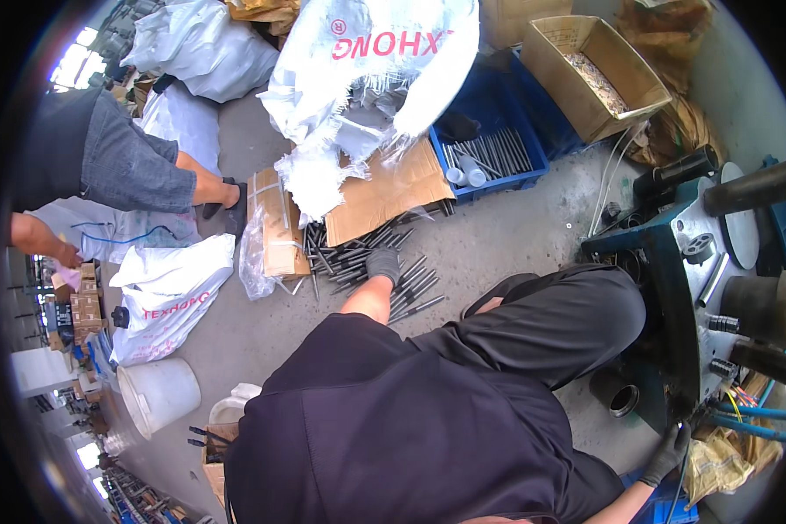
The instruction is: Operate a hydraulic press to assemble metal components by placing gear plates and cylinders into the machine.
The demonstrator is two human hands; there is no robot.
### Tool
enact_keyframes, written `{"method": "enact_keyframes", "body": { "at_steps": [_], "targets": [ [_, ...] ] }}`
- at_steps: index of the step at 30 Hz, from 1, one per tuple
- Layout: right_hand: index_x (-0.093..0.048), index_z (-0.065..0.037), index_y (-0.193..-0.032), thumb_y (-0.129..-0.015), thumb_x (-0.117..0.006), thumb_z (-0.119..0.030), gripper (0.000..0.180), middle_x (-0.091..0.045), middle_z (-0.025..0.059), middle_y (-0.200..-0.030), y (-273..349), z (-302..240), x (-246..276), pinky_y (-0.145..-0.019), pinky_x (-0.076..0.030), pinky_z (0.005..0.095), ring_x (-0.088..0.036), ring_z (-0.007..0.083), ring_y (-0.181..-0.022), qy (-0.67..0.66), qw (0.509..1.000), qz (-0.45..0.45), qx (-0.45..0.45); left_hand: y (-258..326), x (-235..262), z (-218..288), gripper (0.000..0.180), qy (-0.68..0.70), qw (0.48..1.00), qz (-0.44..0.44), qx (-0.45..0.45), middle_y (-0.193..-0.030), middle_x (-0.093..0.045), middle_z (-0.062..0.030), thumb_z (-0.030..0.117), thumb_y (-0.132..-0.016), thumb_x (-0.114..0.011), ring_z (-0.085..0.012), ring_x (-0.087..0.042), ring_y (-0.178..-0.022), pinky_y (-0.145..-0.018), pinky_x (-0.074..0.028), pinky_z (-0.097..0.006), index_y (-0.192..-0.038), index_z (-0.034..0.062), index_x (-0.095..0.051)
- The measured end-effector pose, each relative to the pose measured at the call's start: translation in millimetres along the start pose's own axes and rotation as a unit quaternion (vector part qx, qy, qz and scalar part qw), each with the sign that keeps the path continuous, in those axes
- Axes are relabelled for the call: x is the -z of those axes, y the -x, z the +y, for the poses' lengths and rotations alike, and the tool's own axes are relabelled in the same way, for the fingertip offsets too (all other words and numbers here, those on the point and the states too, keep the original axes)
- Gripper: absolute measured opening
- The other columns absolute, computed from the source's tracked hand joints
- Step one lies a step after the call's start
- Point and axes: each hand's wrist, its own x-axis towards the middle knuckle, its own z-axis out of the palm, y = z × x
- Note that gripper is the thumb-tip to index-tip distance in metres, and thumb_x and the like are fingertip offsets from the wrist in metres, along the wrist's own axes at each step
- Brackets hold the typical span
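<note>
My left hand, in a grey glove, reaches down into a loose pile of dark metal rods on the floor. Its fingers point into the pile and are hidden, so a grip cannot be made out. The rods spill from beneath a torn cardboard sheet. Far to the right, my gloved right hand is closed on the lower corner of a dark machine frame, beside a thin black cable.
A blue crate holds more rods and white plastic pieces. White woven sacks and a taped cardboard box stand ahead. An open carton is at far right. Another person stands at left, near a white bucket.
</note>
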Motion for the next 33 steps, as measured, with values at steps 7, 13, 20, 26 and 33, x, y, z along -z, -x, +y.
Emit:
{"method": "enact_keyframes", "body": {
  "at_steps": [7,13,20,26,33],
  "targets": [
    [-0.064,0.008,-0.125,-0.103,-0.065,-0.008,0.028,-0.065,0.014,-0.13,5,-12,-5,-0.107,-0.046,0.0371,-0.06,0.0262,-0.117,-0.033,0.999,0.006,-0.008,16,-7,-11,0.023,0.016,0.995,0.09,-0.051,-0.115,-0.076,-0.0139,0.016,-0.097,-0.061,-0.0312,-0.075,-0.107,-0.085,-0.061,-0.045,-0.112,0.0161,-0.077],
    [-0.064,0.002,-0.134,-0.105,-0.064,-0.012,0.032,-0.067,0.0075,-0.128,4,-60,-7,-0.101,-0.051,0.0321,-0.061,0.0176,-0.115,-0.019,0.995,0.012,0.098,19,43,-25,0.028,0.075,0.995,0.036,-0.054,-0.106,-0.078,-0.0178,0.016,-0.097,-0.058,-0.0371,-0.075,-0.103,-0.088,-0.057,-0.052,-0.121,0.0119,-0.073],
    [-0.064,0.003,-0.132,-0.101,-0.065,-0.002,0.031,-0.068,0.0092,-0.124,10,-190,-14,-0.1,-0.054,0.0335,-0.064,0.0187,-0.111,-0.251,0.965,0.058,0.039,64,180,47,0.028,0.294,0.888,0.216,-0.28,-0.114,-0.07,-0.0219,0.024,-0.101,-0.064,-0.0418,-0.07,-0.104,-0.094,-0.054,-0.048,-0.121,0.0048,-0.067],
    [-0.066,0.002,-0.127,-0.105,-0.065,-0.01,0.025,-0.069,0.0104,-0.119,7,-232,-33,-0.096,-0.056,0.0339,-0.067,0.0206,-0.108,-0.207,0.957,0.079,0.185,122,362,236,0.017,0.574,0.585,0.18,-0.543,-0.097,-0.067,-0.0107,0.005,-0.1,-0.07,-0.0212,-0.074,-0.089,-0.071,-0.058,-0.036,-0.114,0.0053,-0.062],
    [-0.067,-0.007,-0.112,-0.109,-0.06,-0.026,0.02,-0.071,0.0069,-0.099,-9,-206,-74,-0.086,-0.056,0.0374,-0.069,0.0217,-0.094,-0.538,0.829,0.139,-0.053,307,423,441,0.023,0.62,0.371,0.02,-0.691,-0.094,-0.063,-0.0031,0.01,-0.103,-0.072,-0.0094,-0.063,-0.083,-0.073,-0.053,-0.026,-0.119,0.0047,-0.057]
  ]
}}
